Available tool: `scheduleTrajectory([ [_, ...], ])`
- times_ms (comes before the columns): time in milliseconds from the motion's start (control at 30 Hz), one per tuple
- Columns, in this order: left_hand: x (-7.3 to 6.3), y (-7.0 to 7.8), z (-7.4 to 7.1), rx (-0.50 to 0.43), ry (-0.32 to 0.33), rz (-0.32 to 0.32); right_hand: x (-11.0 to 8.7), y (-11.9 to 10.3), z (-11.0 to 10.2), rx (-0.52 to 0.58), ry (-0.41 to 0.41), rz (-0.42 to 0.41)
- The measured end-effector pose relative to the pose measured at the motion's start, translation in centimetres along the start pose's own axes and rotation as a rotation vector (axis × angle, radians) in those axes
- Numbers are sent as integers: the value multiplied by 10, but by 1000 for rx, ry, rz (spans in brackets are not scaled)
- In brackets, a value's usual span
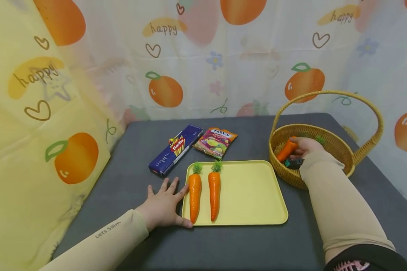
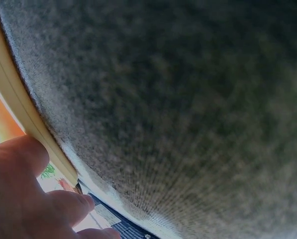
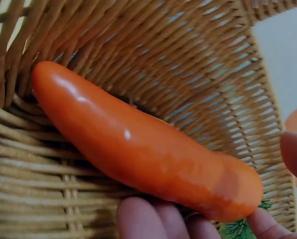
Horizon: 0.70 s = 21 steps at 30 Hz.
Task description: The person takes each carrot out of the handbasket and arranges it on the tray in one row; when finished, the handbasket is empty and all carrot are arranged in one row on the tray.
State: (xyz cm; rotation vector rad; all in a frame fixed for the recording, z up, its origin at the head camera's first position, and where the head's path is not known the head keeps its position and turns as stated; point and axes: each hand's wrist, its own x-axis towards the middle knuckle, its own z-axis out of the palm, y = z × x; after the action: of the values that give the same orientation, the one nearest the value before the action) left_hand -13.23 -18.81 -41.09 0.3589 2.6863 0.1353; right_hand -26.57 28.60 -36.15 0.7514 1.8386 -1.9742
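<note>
My left hand lies with its fingers spread at the left edge of the yellow tray, fingertips and thumb right at the rim. On that tray are two orange carrots, a left carrot and a right carrot, with green tops pointing away from me. My right hand reaches into the wicker basket and holds another carrot near its leafy end. In the right wrist view, fingers lie along that carrot's lower side. Its narrow tip points at the woven wall.
Behind the tray lie a blue spaghetti box and a Fox's candy bag. The basket's tall handle arches above the right hand. More green tops show inside the basket. A fruit-print curtain hangs behind the grey table.
</note>
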Motion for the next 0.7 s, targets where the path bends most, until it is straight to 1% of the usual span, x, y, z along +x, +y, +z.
scheduleTrajectory([
  [133,-1,2,-1,0,-5,-8,-1,3,7,-143,2,-39],
  [267,-3,3,-2,4,-6,-15,-5,2,10,-249,-12,-80],
  [433,-2,3,-3,9,-4,-15,-9,-1,14,-286,-24,-83],
  [600,-3,2,-2,6,-5,-6,13,6,6,-283,-4,-91],
  [667,-3,2,-2,5,0,-2,18,9,5,-291,2,-99],
  [700,-3,2,-1,5,0,-3,17,9,7,-298,3,-99],
])
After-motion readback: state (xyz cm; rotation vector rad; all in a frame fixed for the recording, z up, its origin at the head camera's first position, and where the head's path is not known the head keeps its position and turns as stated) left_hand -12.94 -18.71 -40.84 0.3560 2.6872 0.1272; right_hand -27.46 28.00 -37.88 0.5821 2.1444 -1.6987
